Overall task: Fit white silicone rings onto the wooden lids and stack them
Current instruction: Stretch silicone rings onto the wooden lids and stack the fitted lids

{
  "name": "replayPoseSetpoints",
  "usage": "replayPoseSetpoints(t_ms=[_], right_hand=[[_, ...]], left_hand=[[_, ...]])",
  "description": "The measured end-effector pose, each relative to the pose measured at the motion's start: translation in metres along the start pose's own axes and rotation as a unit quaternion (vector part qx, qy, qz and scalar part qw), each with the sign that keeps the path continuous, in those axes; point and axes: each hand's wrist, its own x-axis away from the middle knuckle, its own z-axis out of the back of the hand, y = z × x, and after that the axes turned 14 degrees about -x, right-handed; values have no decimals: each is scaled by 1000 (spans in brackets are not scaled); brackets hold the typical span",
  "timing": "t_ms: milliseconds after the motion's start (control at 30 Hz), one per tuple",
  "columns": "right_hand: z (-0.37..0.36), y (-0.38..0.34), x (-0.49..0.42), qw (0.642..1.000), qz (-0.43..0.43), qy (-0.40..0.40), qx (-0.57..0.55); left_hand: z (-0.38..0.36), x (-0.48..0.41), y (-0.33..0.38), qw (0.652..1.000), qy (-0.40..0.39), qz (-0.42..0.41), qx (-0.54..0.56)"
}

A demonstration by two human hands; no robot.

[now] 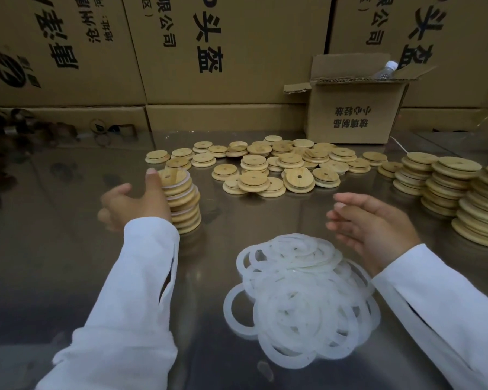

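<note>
Left hand (134,204) blurred, fingers loose, holding nothing. Thumb at top of stack of ringed lids (184,201); contact unclear. White rings (302,299) heaped on metal table (54,249) between sleeves. Loose wooden lids (265,167) scattered behind. Right hand (378,223) spread, empty, at heap's far edge. Big cartons (237,52): upside-down "头盔", "公司". Small open carton (355,119), "玻璃制品 小心轻放", holds plastic bottle (386,70). Bare lid stacks (448,192) far right.
</note>
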Motion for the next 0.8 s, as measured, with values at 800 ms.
replayPoseSetpoints(t_ms=[800], right_hand=[[-27, 35, -160, 790, 115, -38, 601]], left_hand=[[-54, 63, -40, 876, -402, -265, -32]])
